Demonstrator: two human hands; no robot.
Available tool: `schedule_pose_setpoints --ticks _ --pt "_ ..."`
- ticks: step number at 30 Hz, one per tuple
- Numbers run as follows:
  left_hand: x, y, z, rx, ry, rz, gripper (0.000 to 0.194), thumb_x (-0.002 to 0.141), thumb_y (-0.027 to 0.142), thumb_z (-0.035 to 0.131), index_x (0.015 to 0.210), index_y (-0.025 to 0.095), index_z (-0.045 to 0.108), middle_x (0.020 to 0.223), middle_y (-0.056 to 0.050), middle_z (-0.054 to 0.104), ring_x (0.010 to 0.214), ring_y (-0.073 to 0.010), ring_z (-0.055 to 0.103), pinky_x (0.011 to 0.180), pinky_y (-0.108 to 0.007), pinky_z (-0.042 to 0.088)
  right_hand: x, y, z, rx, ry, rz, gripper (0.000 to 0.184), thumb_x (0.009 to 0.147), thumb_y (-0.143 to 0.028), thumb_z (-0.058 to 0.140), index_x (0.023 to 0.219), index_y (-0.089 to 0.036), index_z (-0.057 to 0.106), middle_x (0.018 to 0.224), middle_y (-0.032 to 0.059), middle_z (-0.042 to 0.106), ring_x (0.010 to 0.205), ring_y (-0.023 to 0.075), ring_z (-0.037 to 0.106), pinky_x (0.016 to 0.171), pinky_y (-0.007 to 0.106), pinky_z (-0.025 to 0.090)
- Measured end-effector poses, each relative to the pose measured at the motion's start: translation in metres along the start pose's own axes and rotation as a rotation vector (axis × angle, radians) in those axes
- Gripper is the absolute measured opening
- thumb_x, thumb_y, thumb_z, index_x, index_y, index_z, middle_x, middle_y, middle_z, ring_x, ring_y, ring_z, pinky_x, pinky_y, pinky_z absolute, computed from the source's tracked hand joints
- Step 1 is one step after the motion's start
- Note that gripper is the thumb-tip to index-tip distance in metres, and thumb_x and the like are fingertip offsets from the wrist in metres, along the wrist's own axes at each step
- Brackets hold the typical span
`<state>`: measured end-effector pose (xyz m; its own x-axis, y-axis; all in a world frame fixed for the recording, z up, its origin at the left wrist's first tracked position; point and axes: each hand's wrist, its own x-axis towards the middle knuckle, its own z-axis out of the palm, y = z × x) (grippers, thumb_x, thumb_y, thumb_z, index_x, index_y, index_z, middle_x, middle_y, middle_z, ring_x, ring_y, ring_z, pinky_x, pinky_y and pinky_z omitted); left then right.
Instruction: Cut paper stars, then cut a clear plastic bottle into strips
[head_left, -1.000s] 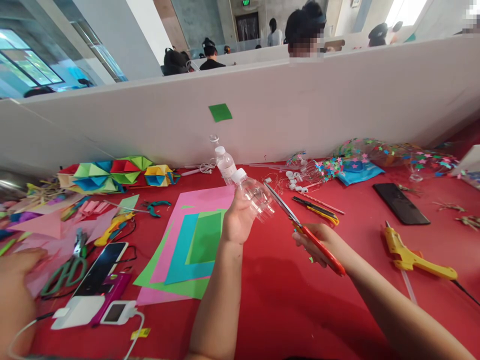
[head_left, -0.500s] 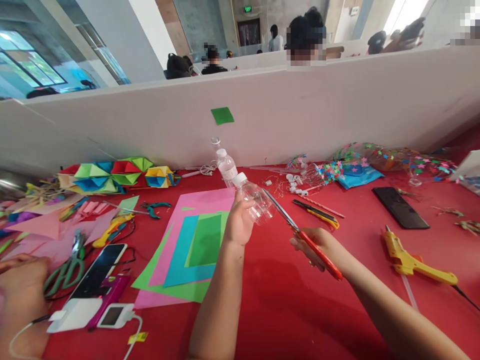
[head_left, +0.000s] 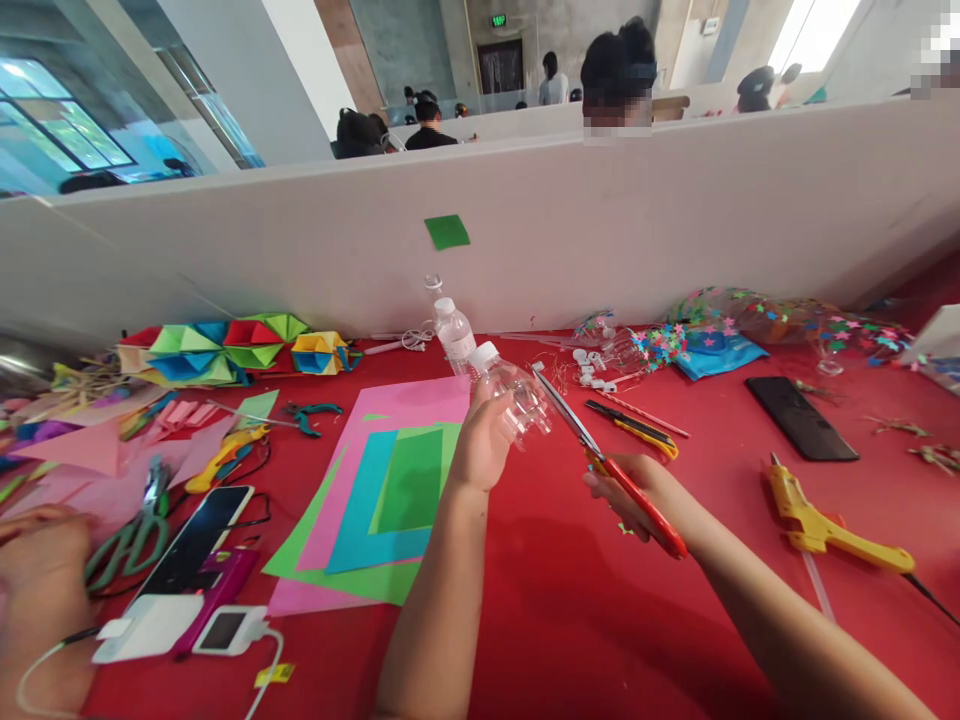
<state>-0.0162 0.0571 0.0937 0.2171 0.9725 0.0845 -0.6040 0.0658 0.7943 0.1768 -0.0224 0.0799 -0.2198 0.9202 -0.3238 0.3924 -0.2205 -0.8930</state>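
Note:
My left hand is closed around a clear plastic bottle top with a white cap, tilted with its cut end to the right. In my right hand is a pair of red-handled scissors, its blades pointing up and left beside the bottle's cut edge. Whether the blades touch the plastic I cannot tell. Another capped bottle stands just behind the held one. Left of my left forearm lies a stack of coloured paper in pink, green and blue.
A box cutter, a black phone and a yellow glue gun lie to the right. Folded paper shapes, green-handled scissors and a white-edged phone are on the left, by another person's arm. A white partition stands behind.
The bottle top and scissors have shifted very slightly to the right in view. Both hands keep their hold. A small green star shape shows below my right hand now.

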Motion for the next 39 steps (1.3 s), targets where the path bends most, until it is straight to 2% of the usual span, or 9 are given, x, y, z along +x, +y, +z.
schedule_pose_setpoints --ticks 8,12,15,19,23,31,39 --pt "0.001 -0.001 -0.002 0.059 0.056 0.033 0.029 0.074 0.027 0.070 0.100 0.021 0.058 0.089 -0.002 0.067 0.085 -0.0196 0.069 0.081 -0.037 0.054 -0.001 0.001 0.001 -0.044 -0.028 -0.032 0.046 0.083 -0.061 0.062 0.070 -0.021 0.044 0.049 -0.0072 0.041 0.038 0.0092 0.046 0.037 0.020 0.034" --pt "0.005 -0.001 -0.005 0.076 0.111 0.077 0.032 0.074 0.029 0.073 0.099 0.021 0.056 0.087 -0.002 0.068 0.079 -0.0169 0.068 0.076 -0.033 0.053 -0.005 0.000 -0.004 -0.031 -0.087 -0.115 0.052 0.082 -0.069 0.057 0.071 -0.020 0.044 0.055 -0.0046 0.046 0.040 0.0081 0.043 0.040 0.020 0.031" --pt "0.009 0.001 -0.010 0.015 0.212 0.092 0.034 0.073 0.029 0.074 0.100 0.020 0.056 0.085 -0.002 0.069 0.079 -0.0166 0.069 0.079 -0.035 0.053 -0.009 -0.002 -0.010 -0.042 -0.163 -0.218 0.059 0.082 -0.076 0.051 0.075 -0.018 0.049 0.062 -0.0022 0.048 0.048 0.0092 0.044 0.045 0.022 0.032" --pt "0.012 0.007 -0.016 -0.063 0.265 0.100 0.031 0.074 0.032 0.073 0.097 0.018 0.057 0.086 -0.003 0.070 0.084 -0.0166 0.070 0.086 -0.037 0.053 -0.013 -0.007 -0.014 -0.218 -0.180 -0.312 0.062 0.081 -0.079 0.049 0.080 -0.017 0.052 0.071 -0.0002 0.049 0.062 0.0124 0.043 0.055 0.024 0.034" --pt "0.010 0.012 -0.015 -0.062 0.287 0.116 0.031 0.075 0.034 0.074 0.096 0.019 0.057 0.089 -0.003 0.070 0.086 -0.0172 0.070 0.088 -0.038 0.053 -0.011 -0.007 -0.008 -0.294 -0.229 -0.270 0.063 0.084 -0.081 0.041 0.072 -0.019 0.045 0.066 -0.0017 0.044 0.061 0.0123 0.040 0.056 0.025 0.033" --pt "0.005 0.008 -0.006 -0.038 0.261 0.083 0.035 0.075 0.035 0.073 0.101 0.018 0.056 0.089 -0.004 0.070 0.085 -0.0178 0.070 0.089 -0.040 0.052 -0.014 -0.009 -0.001 -0.154 -0.240 -0.250 0.063 0.081 -0.084 0.040 0.070 -0.021 0.037 0.063 -0.0037 0.039 0.054 0.0102 0.039 0.049 0.023 0.035" --pt "0.002 0.005 0.005 0.012 0.257 0.117 0.036 0.075 0.033 0.072 0.103 0.019 0.054 0.086 -0.004 0.069 0.082 -0.0199 0.070 0.083 -0.041 0.053 -0.020 -0.016 0.001 -0.085 -0.260 -0.216 0.064 0.080 -0.085 0.042 0.068 -0.022 0.037 0.055 -0.0052 0.038 0.048 0.0093 0.037 0.045 0.023 0.031"
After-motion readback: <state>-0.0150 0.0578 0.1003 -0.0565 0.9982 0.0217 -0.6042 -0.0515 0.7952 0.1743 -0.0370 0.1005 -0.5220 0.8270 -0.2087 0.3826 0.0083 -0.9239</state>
